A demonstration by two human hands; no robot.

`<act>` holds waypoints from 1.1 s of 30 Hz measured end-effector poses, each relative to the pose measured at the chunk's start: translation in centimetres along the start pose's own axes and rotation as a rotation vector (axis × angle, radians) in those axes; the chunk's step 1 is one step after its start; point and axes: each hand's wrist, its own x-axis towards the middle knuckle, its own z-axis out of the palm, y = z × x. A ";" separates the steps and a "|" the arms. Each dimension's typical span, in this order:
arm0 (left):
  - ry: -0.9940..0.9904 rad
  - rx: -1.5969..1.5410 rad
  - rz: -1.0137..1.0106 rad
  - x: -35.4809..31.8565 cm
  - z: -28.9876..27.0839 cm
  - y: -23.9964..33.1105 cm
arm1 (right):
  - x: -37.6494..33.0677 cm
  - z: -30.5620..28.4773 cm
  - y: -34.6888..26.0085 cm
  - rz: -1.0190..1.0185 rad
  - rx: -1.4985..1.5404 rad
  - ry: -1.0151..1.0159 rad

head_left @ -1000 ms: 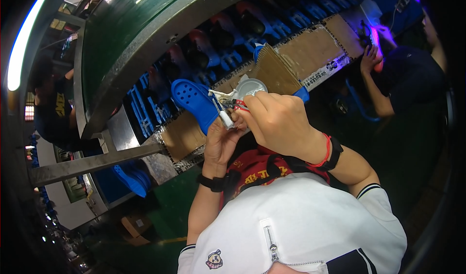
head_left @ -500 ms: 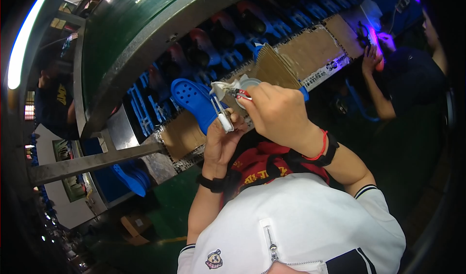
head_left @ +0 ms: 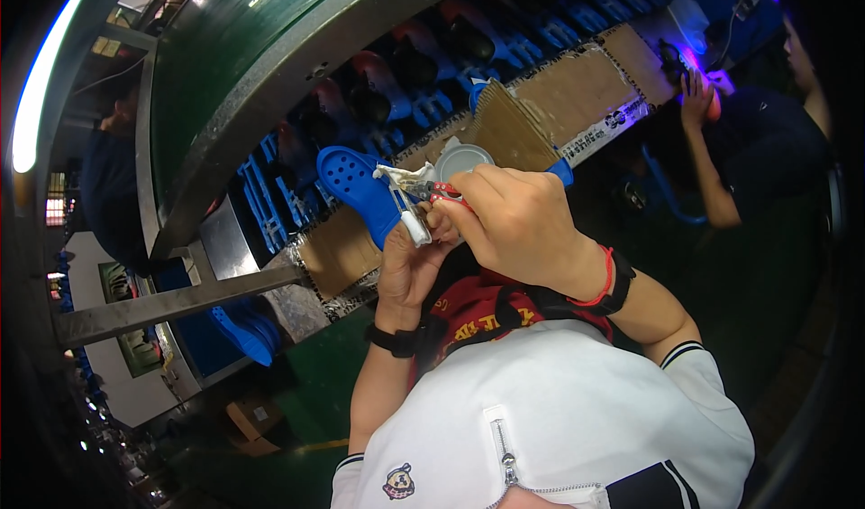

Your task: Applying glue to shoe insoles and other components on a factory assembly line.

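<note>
In the middle, my left hand (head_left: 414, 270) is closed round the heel end of a blue clog (head_left: 351, 185) with round holes in its toe. The same fingers hold a thin metal frame with a white bar (head_left: 416, 227), lying against the clog. My right hand (head_left: 515, 221) grips a red-handled tool (head_left: 449, 195) whose metal head points left. At that head, white crumpled material (head_left: 403, 175) lies over the top of the frame; whether it is cloth or paste I cannot tell. Just beyond my right fingers sits a round grey tub (head_left: 462, 159).
Cardboard (head_left: 577, 90) covers the bench, with a corrugated flap (head_left: 509, 129) standing up. Behind it runs a rack of blue shoe moulds or lasts (head_left: 387, 90). A metal bar (head_left: 180, 306) crosses at left, near more blue clogs (head_left: 243, 333). At right, a co-worker's hand (head_left: 696, 104) works under violet light.
My right hand has shifted slightly downward, and the tool's head now meets the top of the metal frame. The white material has spread leftward over the frame. More of the grey tub shows.
</note>
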 end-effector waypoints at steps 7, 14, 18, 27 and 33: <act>-0.003 0.009 -0.009 -0.1 0.0 -0.1 | 0.0 -0.4 -0.3 0.025 -0.020 -0.070; 0.004 0.014 -0.001 0.0 0.3 -0.1 | -0.2 0.3 0.0 -0.022 -0.046 -0.014; -0.019 0.042 0.014 0.0 0.1 0.1 | 0.2 0.5 0.4 0.006 -0.035 0.031; 0.207 0.262 0.199 -0.3 -0.2 1.2 | 0.2 -0.8 0.3 -0.006 0.008 0.012; 0.235 0.336 0.217 -0.4 0.1 1.5 | 0.2 -0.4 0.7 -0.008 -0.008 -0.032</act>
